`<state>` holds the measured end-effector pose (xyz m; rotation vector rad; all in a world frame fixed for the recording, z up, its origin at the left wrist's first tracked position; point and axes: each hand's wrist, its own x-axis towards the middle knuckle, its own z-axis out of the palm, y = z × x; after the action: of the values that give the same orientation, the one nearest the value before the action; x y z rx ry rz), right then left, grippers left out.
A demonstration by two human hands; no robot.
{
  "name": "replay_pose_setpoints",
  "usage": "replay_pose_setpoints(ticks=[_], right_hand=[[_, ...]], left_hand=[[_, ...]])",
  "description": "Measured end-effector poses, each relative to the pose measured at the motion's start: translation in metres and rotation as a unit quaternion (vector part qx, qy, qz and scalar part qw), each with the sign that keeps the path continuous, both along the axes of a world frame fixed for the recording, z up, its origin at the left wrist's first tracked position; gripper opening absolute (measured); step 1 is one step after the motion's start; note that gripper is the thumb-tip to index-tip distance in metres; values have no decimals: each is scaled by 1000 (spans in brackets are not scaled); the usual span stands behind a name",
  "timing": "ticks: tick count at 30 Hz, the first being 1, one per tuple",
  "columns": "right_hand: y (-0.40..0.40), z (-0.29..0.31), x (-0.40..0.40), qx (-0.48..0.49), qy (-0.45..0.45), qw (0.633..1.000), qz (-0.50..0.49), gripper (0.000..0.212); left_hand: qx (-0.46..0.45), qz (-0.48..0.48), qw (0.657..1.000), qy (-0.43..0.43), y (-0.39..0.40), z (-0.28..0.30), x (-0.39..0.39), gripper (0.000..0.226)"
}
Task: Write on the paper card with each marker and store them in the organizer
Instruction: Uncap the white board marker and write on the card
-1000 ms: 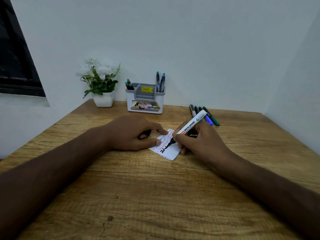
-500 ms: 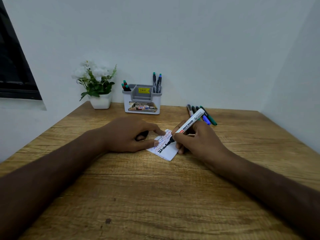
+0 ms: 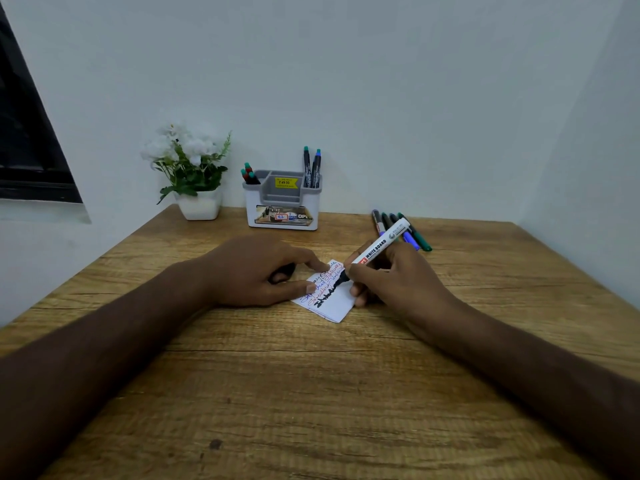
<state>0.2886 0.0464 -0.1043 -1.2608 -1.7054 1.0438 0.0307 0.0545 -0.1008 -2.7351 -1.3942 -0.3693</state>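
A small white paper card (image 3: pixel 337 306) with blue, red and black writing lies on the wooden table (image 3: pixel 311 393). My right hand (image 3: pixel 398 282) grips a white board marker (image 3: pixel 379 245), its black tip touching the card. My left hand (image 3: pixel 256 271) presses the card's left edge with index fingertip and thumb. Its other fingers curl round a small dark object (image 3: pixel 282 271) that looks like the marker's cap. The white and grey organizer (image 3: pixel 282 216) stands at the back, with markers in its left (image 3: pixel 249 174) and right (image 3: pixel 311 166) compartments.
Several loose markers (image 3: pixel 415 237) lie on the table behind my right hand. A white pot of white flowers (image 3: pixel 197 178) stands left of the organizer. Walls close the table at the back and right; a dark window (image 3: pixel 27 150) is at the left.
The marker tip has moved up and right along the card, lengthening the black line of writing. My left hand has stayed on the card.
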Motion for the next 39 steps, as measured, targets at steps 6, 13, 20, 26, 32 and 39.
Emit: replay_pose_setpoints(ticks=[6, 13, 20, 26, 32, 39], right_hand=[[0, 0, -1, 16, 81, 997, -7, 10], [2, -4, -11, -56, 223, 973, 29, 11], [8, -9, -7, -74, 247, 965, 49, 9], [5, -3, -5, -138, 344, 926, 66, 17], [2, -1, -6, -136, 354, 923, 64, 18], [2, -3, -7, -117, 334, 932, 73, 14]], left_hand=[[3, 2, 1000, 1, 0, 0, 1, 43], [-12, -16, 1000, -23, -4, 0, 5, 28], [-30, 37, 996, -79, 1, -8, 1, 65], [-83, -3, 985, -153, -1, -9, 5, 67], [-98, -29, 980, -169, -2, -8, 7, 65], [-92, -34, 985, -141, -2, -5, 10, 62]])
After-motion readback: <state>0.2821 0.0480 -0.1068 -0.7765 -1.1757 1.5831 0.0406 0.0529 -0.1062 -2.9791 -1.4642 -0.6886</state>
